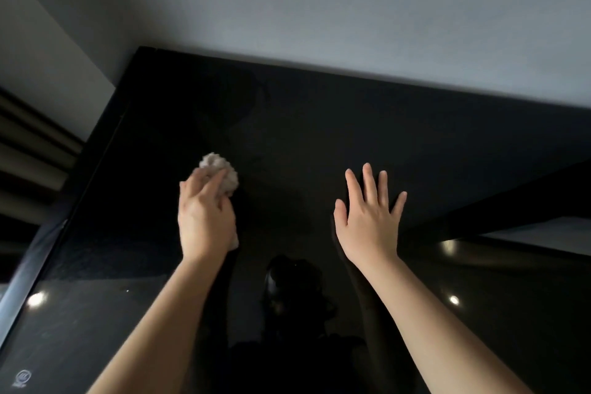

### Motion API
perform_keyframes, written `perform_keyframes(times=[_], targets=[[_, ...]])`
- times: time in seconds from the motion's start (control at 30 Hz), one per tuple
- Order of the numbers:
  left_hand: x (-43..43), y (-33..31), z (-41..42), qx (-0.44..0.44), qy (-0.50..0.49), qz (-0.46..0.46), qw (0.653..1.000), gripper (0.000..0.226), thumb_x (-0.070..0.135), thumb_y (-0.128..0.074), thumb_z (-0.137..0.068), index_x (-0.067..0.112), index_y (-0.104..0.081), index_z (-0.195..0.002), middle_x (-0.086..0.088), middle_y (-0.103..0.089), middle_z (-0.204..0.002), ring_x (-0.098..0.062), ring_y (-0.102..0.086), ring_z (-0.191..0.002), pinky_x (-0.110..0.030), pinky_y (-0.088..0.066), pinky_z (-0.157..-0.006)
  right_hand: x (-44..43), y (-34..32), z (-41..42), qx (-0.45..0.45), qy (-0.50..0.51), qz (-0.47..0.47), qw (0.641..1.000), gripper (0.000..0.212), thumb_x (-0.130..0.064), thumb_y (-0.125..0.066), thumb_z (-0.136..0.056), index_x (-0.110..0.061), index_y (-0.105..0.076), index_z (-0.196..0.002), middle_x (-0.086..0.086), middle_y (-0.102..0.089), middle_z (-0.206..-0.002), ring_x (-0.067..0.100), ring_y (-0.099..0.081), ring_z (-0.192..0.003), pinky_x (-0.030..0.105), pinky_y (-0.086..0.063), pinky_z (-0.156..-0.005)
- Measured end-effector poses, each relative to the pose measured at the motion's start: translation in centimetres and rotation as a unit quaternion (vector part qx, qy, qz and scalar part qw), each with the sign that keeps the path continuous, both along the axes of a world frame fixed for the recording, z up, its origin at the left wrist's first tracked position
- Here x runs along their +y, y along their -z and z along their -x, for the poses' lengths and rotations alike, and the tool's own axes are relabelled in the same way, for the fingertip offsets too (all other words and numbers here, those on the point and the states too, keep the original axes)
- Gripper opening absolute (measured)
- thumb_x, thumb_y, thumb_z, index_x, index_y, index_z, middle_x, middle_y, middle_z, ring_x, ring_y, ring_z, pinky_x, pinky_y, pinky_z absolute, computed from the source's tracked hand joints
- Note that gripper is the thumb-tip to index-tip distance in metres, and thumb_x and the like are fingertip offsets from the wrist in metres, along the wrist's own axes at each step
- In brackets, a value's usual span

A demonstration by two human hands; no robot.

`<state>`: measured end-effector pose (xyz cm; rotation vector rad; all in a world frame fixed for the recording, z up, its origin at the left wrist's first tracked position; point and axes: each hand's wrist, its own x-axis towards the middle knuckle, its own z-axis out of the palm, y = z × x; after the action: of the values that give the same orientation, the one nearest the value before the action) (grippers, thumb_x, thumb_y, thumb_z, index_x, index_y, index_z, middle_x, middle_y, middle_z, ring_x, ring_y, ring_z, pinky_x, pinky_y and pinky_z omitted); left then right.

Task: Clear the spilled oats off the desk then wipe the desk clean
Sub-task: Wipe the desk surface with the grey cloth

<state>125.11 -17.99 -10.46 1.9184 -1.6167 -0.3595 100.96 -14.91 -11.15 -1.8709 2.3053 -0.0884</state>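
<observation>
As left hand (pixel 206 217) grips crumpled cloth (pixel 220 169), right hand (pixel 367 221) splayed, black desk (pixel 319 125)

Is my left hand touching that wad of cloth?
Touching. The head view shows the left hand gripping the pale wad, fingers curled over it.

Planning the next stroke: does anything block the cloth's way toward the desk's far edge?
Nothing visible does. The desk beyond the cloth in the left hand shows only reflections; the right hand, spread open, is off to the side.
</observation>
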Motion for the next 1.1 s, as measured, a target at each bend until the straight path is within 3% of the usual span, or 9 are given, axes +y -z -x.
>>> perform_keyframes(times=[0.17, 0.23, 0.33, 0.5, 0.6, 0.83, 0.97, 1.1], targets=[[-0.5, -0.1, 0.9, 0.012, -0.045, 0.0, 0.999, 0.042, -0.004, -0.056, -0.081, 0.009, -0.066, -0.12, -0.004, -0.056, -0.13, -0.023, -0.049, -0.119, -0.024, -0.035, -0.099, -4.8, -0.7, -0.8, -0.017, -0.001, 0.042, 0.999, 0.057, -0.039, -0.038, -0.098, -0.025, -0.022, -0.152, 0.008, -0.011, -0.162, 0.031, -0.002, -0.149, 0.062, -0.003, -0.114], [-0.4, 0.0, 0.7, 0.016, -0.051, -0.01, 0.999, 0.042, -0.004, -0.056, -0.082, 0.009, -0.065, -0.121, -0.005, -0.055, -0.132, -0.023, -0.048, -0.121, -0.026, -0.036, -0.101, -6.4, -0.3, -0.7, -0.006, 0.006, 0.025, 1.0, 0.057, -0.043, -0.031, -0.099, -0.026, -0.018, -0.153, 0.007, -0.01, -0.162, 0.031, -0.003, -0.149, 0.064, -0.006, -0.115], [-0.7, 0.0, 1.4, 0.004, -0.03, -0.01, 0.999, 0.041, -0.006, -0.057, -0.081, 0.007, -0.066, -0.119, -0.006, -0.057, -0.13, -0.026, -0.048, -0.123, -0.042, -0.037, -0.109, -6.5, 0.4, -0.7, 0.028, 0.014, 0.02, 0.999, 0.059, -0.046, -0.023, -0.098, -0.025, -0.019, -0.153, 0.008, -0.014, -0.161, 0.033, -0.009, -0.148, 0.064, -0.01, -0.115], [-2.3, 0.2, 7.8, -0.018, 0.151, 0.002, 0.988, 0.047, -0.007, -0.059, -0.075, 0.008, -0.066, -0.118, -0.007, -0.057, -0.128, -0.026, -0.047, -0.128, -0.045, -0.026, -0.116, -6.5, 0.6, -0.8, 0.025, 0.019, 0.035, 0.999, 0.055, -0.043, -0.032, -0.098, -0.026, -0.026, -0.15, 0.007, -0.021, -0.16, 0.032, -0.014, -0.148, 0.063, -0.013, -0.115], [-3.3, 0.4, 6.7, -0.013, 0.21, 0.008, 0.977, 0.048, -0.007, -0.057, -0.075, 0.01, -0.066, -0.119, -0.007, -0.057, -0.129, -0.024, -0.046, -0.129, -0.048, -0.025, -0.116, -6.4, 0.7, -0.6, 0.01, 0.021, 0.05, 0.998, 0.054, -0.041, -0.035, -0.097, -0.026, -0.03, -0.149, 0.006, -0.024, -0.159, 0.03, -0.016, -0.148, 0.063, -0.015, -0.115], [-8.3, 0.5, -0.5, -0.017, 0.047, -0.001, 0.999, 0.043, -0.008, -0.058, -0.079, 0.006, -0.067, -0.119, -0.012, -0.057, -0.13, -0.031, -0.051, -0.122, -0.048, -0.028, -0.115, -6.8, 0.8, -0.6, 0.016, 0.032, 0.043, 0.998, 0.056, -0.044, -0.025, -0.095, -0.029, -0.03, -0.149, 0.003, -0.026, -0.159, 0.028, -0.017, -0.148, 0.062, -0.016, -0.115], [-6.6, 1.0, 2.5, -0.032, 0.143, 0.055, 0.988, 0.043, -0.01, -0.057, -0.074, 0.004, -0.069, -0.112, -0.014, -0.061, -0.123, -0.03, -0.052, -0.118, -0.052, -0.036, -0.108, -6.8, 0.4, -0.8, 0.023, 0.038, 0.06, 0.997, 0.05, -0.038, -0.038, -0.095, -0.027, -0.041, -0.143, 0.004, -0.036, -0.154, 0.03, -0.029, -0.143, 0.059, -0.021, -0.112], [-7.4, 1.0, 6.7, -0.024, 0.215, 0.039, 0.976, 0.044, 0.005, -0.044, -0.079, 0.007, -0.069, -0.115, -0.01, -0.061, -0.125, -0.025, -0.052, -0.12, -0.044, -0.033, -0.112, -10.8, -0.8, 0.4, -0.029, 0.04, 0.116, 0.992, 0.039, -0.029, -0.044, -0.092, -0.021, -0.055, -0.128, 0.004, -0.053, -0.136, 0.027, -0.046, -0.129, 0.052, -0.032, -0.109]])
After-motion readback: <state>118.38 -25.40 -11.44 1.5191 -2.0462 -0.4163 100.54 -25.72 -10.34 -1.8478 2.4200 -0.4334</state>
